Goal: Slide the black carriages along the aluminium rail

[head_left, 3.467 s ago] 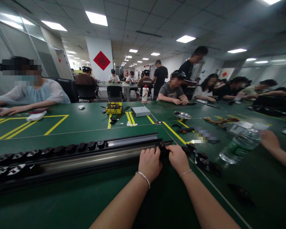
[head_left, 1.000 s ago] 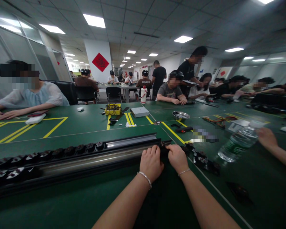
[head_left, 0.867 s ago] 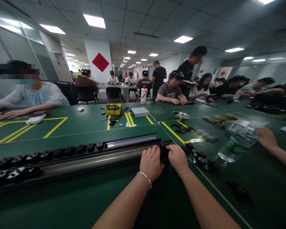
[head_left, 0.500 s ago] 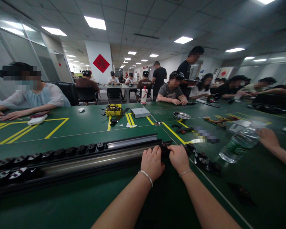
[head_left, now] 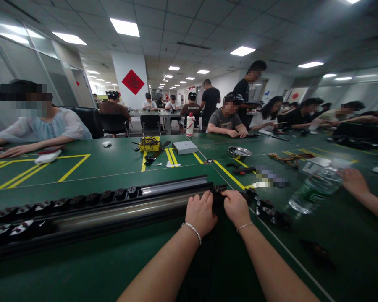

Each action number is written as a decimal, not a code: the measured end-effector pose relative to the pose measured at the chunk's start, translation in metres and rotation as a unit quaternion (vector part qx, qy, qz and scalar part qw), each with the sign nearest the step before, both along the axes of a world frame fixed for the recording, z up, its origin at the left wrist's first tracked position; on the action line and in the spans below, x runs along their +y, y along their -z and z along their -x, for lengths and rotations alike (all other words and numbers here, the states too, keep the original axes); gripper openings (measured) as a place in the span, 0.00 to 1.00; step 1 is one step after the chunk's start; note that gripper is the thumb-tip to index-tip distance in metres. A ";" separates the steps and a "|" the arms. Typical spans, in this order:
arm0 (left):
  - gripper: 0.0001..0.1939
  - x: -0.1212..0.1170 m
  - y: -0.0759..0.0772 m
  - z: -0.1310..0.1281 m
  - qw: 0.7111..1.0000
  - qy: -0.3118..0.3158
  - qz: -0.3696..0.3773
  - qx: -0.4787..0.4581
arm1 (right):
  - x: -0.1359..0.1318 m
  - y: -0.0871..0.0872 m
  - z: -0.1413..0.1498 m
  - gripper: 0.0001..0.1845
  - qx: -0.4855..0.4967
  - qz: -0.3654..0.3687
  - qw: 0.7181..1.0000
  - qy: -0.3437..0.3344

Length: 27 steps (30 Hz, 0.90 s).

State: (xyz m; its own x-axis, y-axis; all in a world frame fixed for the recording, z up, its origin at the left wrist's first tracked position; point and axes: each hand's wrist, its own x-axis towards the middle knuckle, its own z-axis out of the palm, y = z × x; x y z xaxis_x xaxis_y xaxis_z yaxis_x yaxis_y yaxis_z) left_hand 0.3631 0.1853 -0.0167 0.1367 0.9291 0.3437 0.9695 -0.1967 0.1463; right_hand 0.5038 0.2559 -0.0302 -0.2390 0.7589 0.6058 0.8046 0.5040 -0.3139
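Observation:
A long black rail (head_left: 122, 213) with a shiny metal-coloured channel lies across the green table, and black modules (head_left: 22, 228) sit along its left part. My left hand (head_left: 201, 213) is closed over the rail's right end, its fingertips along the far edge. Just beside it, my right hand (head_left: 237, 207) is closed on a small dark part (head_left: 219, 188) at that end; its exact kind is not clear. Behind runs a second black rail (head_left: 176, 184) with a row of round black pieces (head_left: 107, 196). The undersides of both hands and the thumbs are mostly hidden.
Dark loose parts (head_left: 269, 213) lie right of my hands. Another person's hand (head_left: 355, 184) is at a tilted water bottle (head_left: 316, 186). Farther back are a metal bowl (head_left: 239, 152), a grey box (head_left: 185, 147) and a yellow box (head_left: 149, 144) with cables.
The view has shifted very slightly. Both my hands stay at the rail's right end with almost no movement.

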 end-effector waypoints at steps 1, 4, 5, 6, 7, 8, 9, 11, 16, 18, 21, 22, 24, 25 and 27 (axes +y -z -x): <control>0.31 0.000 -0.001 0.000 1.000 0.000 0.001 0.002 | 0.000 0.000 0.000 0.16 0.002 -0.003 1.000 0.000; 0.31 0.000 -0.002 0.000 1.000 -0.004 0.010 0.015 | 0.001 0.001 0.000 0.15 0.004 -0.009 1.000 -0.001; 0.31 0.000 -0.002 0.000 1.000 -0.006 0.013 0.021 | 0.001 0.001 0.000 0.15 0.003 -0.009 1.000 0.000; 0.30 0.000 -0.002 -0.001 1.000 -0.007 0.016 0.026 | 0.001 0.001 0.000 0.15 0.001 -0.008 1.000 0.001; 0.30 0.000 -0.002 -0.001 0.999 -0.007 0.016 0.029 | 0.001 0.001 0.000 0.15 0.000 -0.008 1.000 0.003; 0.30 0.000 -0.002 0.000 0.999 -0.007 0.015 0.029 | 0.001 0.001 -0.001 0.15 0.000 -0.007 1.000 0.003; 0.30 0.000 -0.002 0.000 1.000 -0.005 0.013 0.027 | 0.002 0.001 -0.001 0.15 0.002 -0.007 1.000 0.003; 0.30 0.000 -0.001 0.000 1.000 -0.001 0.008 0.018 | 0.002 0.002 -0.001 0.15 0.007 -0.008 1.000 0.000; 0.31 0.001 -0.001 0.000 1.000 0.002 0.008 0.008 | 0.002 0.002 -0.001 0.14 0.014 -0.005 1.000 0.005; 0.31 0.001 -0.001 0.000 1.000 0.001 0.013 0.008 | 0.002 0.001 0.000 0.13 0.016 -0.003 1.000 0.011; 0.31 0.001 -0.002 -0.001 1.000 -0.003 0.015 0.006 | 0.001 0.001 0.001 0.12 0.021 -0.004 1.000 0.017; 0.30 0.001 -0.001 -0.001 1.000 -0.003 0.014 0.007 | 0.001 0.001 0.001 0.12 0.022 -0.005 1.000 0.017; 0.30 0.002 -0.001 -0.001 1.000 -0.005 0.012 0.009 | 0.001 0.001 0.002 0.11 0.021 -0.006 1.000 0.016; 0.30 0.002 -0.001 -0.001 1.000 -0.005 0.013 0.011 | 0.001 0.001 0.002 0.10 0.021 -0.006 1.000 0.015; 0.30 0.003 0.000 0.000 1.000 -0.003 0.016 0.013 | 0.001 0.002 0.003 0.08 0.023 -0.006 1.000 0.012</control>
